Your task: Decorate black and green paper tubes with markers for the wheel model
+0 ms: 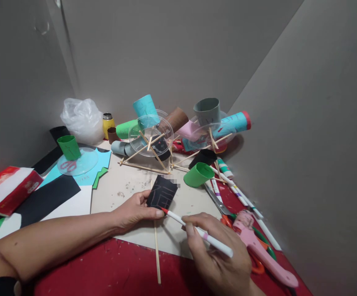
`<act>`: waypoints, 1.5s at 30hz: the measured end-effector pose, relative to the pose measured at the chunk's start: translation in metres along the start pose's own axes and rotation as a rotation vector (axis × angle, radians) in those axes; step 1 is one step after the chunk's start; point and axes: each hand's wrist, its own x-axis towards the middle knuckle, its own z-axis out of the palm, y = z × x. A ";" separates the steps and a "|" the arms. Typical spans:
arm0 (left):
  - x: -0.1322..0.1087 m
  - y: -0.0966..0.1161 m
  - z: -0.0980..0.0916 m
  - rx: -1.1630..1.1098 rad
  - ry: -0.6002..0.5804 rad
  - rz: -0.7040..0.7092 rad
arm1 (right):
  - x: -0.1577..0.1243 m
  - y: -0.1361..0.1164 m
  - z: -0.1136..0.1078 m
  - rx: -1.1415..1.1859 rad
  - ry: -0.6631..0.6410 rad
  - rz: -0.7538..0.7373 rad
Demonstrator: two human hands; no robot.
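Observation:
My left hand [140,209] grips a black paper piece [163,191] with lines drawn on it, its thumb along the lower edge. In my right hand [220,246] is a white marker pen [206,236], whose red tip meets the lower right corner of the black paper. Beneath the left hand runs a thin wooden stick [157,259], reaching toward the front edge of the table. A green paper tube [198,174] lies on its side just beyond the black paper. The white board [126,185] lies under the paper and the hands.
Farther back stand two stick frames with clear discs [150,135] and coloured paper tubes, including a grey tube [207,111]. To the right lie scissors [218,201], a pink glue gun [267,259] and several markers. A red box [8,189] and plastic bag [81,119] sit left.

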 end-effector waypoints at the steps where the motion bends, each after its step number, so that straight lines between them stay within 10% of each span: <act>1: 0.000 0.000 0.000 -0.001 -0.002 0.002 | 0.000 0.000 0.000 -0.001 0.003 0.005; 18: 0.000 0.004 -0.006 -0.147 -0.017 -0.131 | 0.000 0.002 -0.004 -0.022 0.037 0.071; 26: 0.001 0.001 -0.013 -0.241 -0.166 -0.221 | -0.025 0.016 0.003 0.105 0.289 0.246; 45: 0.001 -0.001 -0.015 -0.229 -0.247 -0.234 | 0.007 0.035 0.012 0.341 0.126 0.663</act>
